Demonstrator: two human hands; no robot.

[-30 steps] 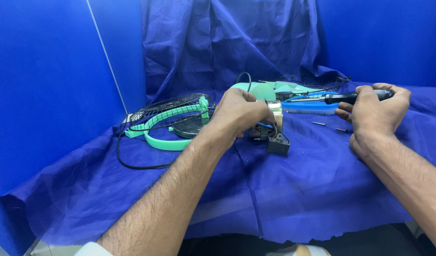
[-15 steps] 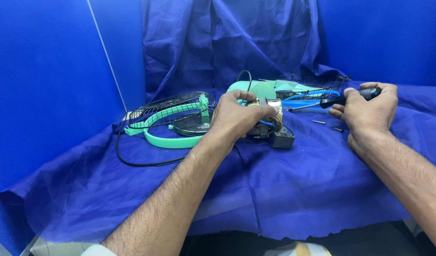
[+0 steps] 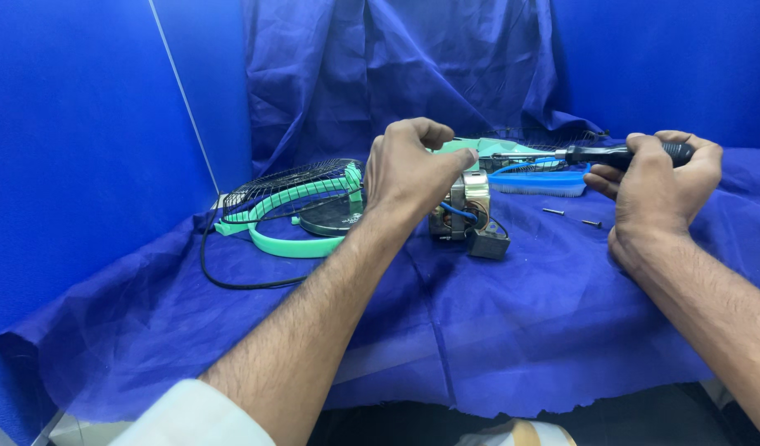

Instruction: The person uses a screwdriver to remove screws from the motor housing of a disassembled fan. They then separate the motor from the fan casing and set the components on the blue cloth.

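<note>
Blue cloth (image 3: 512, 330), thin and creased, draped over the counter and up the back wall. Centre stage: small fan motor (image 3: 467, 211), boxy, bare metal laminations, blue wire looped across its face, dark block at the base, sitting on the cloth. Left hand (image 3: 413, 169) arched over it from the left, wrist raised, fingers curled down, thumb and fingertip pinched at the motor's top edge; whatever sits in that pinch too small to make out. Right hand (image 3: 661, 186) raised off to the right, well apart from the motor, fist clenched around a screwdriver (image 3: 595, 154): black ribbed handle, slim steel shaft pointing left toward the motor, tip just short of the left thumb. Left of the motor, black wire grille (image 3: 293, 183) with a mint-green plastic ring, resting tilted over a dark round disc (image 3: 330, 219). Black cable (image 3: 231, 277) curling along the cloth beneath. Behind, blue brush (image 3: 537, 182), bristles down, partly hidden by the motor and hand. Two small dark screws (image 3: 570, 217) loose near the right wrist. White cuff (image 3: 190, 417) cut off at the bottom edge.
</note>
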